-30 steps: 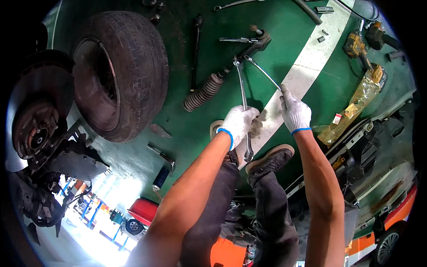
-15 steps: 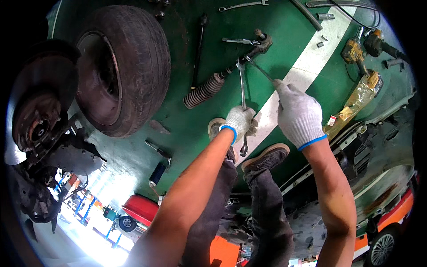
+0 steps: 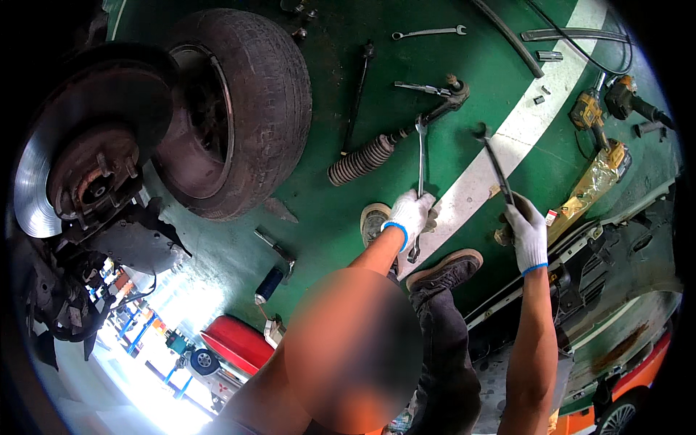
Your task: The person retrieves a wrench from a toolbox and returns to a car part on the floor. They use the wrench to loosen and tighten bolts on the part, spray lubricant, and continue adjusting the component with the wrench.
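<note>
My left hand (image 3: 410, 216), in a white knit glove, is closed around a long wrench (image 3: 422, 163). The far head of that wrench sits at the shaft of a tie rod assembly, just past its ribbed rubber boot (image 3: 362, 161). The tie rod end (image 3: 457, 96) points away to the right, lying on the floor. My right hand (image 3: 527, 228), gloved the same way, grips a dark open-end wrench (image 3: 499, 163). Its jaw is up in the air, apart from the tie rod, over the white stripe.
A wheel with its tyre (image 3: 264, 116) lies left of the tie rod, beside a brake disc and hub (image 3: 94, 167). Loose on the green floor are a ratchet (image 3: 423, 88), a combination wrench (image 3: 428, 32), sockets (image 3: 549, 56) and a spray can (image 3: 269, 285). Power tools (image 3: 587, 109) lie right.
My right hand has drawn its wrench off the tie rod and back toward me on the right. My left hand's wrench stays at the shaft. The whole view has shifted slightly.
</note>
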{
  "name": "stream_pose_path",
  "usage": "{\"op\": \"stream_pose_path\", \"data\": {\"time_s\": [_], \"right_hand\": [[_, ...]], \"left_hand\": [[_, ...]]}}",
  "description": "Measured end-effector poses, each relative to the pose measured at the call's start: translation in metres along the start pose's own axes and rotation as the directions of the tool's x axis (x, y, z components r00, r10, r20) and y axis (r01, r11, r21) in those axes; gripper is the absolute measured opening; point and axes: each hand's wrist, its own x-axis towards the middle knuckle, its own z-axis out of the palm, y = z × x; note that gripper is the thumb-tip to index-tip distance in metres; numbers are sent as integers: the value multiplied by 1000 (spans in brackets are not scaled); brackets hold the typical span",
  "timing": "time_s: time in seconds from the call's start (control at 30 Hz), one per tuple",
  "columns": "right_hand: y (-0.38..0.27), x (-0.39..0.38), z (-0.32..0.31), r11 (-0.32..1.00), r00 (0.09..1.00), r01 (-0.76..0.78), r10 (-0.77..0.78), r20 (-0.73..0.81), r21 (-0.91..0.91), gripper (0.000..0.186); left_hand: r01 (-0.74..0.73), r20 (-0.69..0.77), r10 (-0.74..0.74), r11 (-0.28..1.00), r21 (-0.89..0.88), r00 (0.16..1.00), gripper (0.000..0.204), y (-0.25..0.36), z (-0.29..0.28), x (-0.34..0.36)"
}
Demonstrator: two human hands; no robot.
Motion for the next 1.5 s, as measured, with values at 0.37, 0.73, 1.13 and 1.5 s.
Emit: {"op": "stream_pose_path", "data": {"time_s": [0.37, 0.73, 1.13, 1.5], "right_hand": [[35, 85, -16, 533, 888, 155, -444, -119, -832, 58], [-89, 174, 96, 273, 579, 698, -760, 296, -662, 40], [-15, 137, 66, 284, 540, 737, -794, 280, -613, 22], [-41, 143, 44, 240, 590, 753, -659, 467, -613, 31]], "left_hand": [[-6, 46, 11, 995, -105, 999, 21, -49, 11, 52], [-53, 205, 4, 970, 236, 979, 25, -46, -5, 77], [-319, 266, 181, 441, 839, 947, 45, -88, -57, 85], [-377, 395, 67, 475, 795, 916, 43, -71, -60, 93]]}}
